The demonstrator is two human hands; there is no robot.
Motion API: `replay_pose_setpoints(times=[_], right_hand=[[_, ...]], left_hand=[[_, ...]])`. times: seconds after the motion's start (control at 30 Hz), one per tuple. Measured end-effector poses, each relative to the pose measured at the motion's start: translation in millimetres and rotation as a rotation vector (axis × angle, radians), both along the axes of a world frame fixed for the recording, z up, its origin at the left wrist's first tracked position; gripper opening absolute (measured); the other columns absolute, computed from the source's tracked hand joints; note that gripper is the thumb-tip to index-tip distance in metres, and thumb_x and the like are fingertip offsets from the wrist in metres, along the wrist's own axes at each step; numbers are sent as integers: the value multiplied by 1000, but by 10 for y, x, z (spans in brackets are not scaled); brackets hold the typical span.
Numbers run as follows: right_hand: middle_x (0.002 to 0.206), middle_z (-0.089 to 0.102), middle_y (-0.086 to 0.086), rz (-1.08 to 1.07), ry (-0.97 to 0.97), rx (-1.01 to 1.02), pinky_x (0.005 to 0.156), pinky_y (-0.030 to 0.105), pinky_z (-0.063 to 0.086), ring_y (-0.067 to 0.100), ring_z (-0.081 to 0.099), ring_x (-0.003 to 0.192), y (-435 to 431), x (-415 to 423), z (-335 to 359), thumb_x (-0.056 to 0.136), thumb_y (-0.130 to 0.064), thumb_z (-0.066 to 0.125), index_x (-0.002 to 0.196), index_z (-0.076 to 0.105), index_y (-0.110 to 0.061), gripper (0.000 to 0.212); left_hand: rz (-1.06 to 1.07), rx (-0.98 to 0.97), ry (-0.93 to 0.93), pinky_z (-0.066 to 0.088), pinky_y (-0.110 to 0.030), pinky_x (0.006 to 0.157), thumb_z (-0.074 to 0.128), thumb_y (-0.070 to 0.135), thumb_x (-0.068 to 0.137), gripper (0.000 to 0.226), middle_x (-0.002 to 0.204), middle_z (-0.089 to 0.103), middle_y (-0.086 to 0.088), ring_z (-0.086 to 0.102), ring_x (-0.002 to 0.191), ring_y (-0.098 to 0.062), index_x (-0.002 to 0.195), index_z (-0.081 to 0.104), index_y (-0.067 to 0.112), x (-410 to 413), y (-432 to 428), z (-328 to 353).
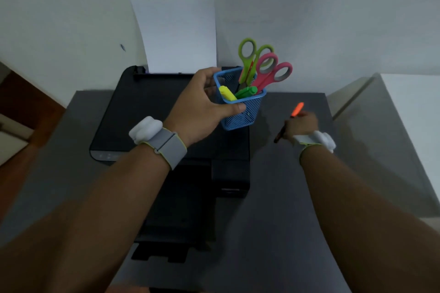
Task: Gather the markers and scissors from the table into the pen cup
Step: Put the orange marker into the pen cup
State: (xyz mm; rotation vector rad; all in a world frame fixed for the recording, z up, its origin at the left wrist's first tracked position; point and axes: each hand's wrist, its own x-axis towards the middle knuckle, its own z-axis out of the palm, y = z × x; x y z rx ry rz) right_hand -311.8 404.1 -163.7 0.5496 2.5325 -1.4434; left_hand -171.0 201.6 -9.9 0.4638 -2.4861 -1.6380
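Observation:
My left hand [202, 107] grips the blue mesh pen cup [247, 114] by its near-left rim and holds it tilted above the printer's right side. Inside the cup stand green-handled scissors [248, 51], pink-handled scissors [273, 71], a yellow marker [226, 93] and a green marker [246, 91]. To the right, my right hand [301, 125] is closed around an orange marker [297, 110] just above the table; its orange end points up and away, and a dark end sticks out below the hand.
A black printer [147, 112] fills the middle of the dark grey table [285, 197], with a white sheet [177, 33] standing in its rear feed against the wall. A white surface [414, 107] lies at the right, and wooden floor shows at the left.

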Motion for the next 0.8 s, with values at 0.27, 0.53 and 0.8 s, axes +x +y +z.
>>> replay_pose_setpoints(times=[0.27,0.53,0.8], right_hand=[[96,61,18,-3,552,-628,67,52,64,41,75,82,122,-150,2269,76,4,57,115,39,-18,48],[90,76,17,577,627,-365,77,45,63,29,77,78,-323,396,2957,77,-11,82,105,51,-14,42],[84,76,-4,752,671,79,80,34,58,8,71,76,-507,651,2772,73,-28,85,105,53,-19,47]], left_hand=[[2,10,6,48,-15,94,89,24,71,81,136,58,9,55,123,-7,140,45,24,74,85,212],[-2,13,30,50,-33,106,91,25,68,88,137,60,7,56,126,-9,142,44,22,117,159,350],[17,10,27,48,-35,108,91,28,68,91,139,58,6,54,128,-11,144,42,24,210,145,458]])
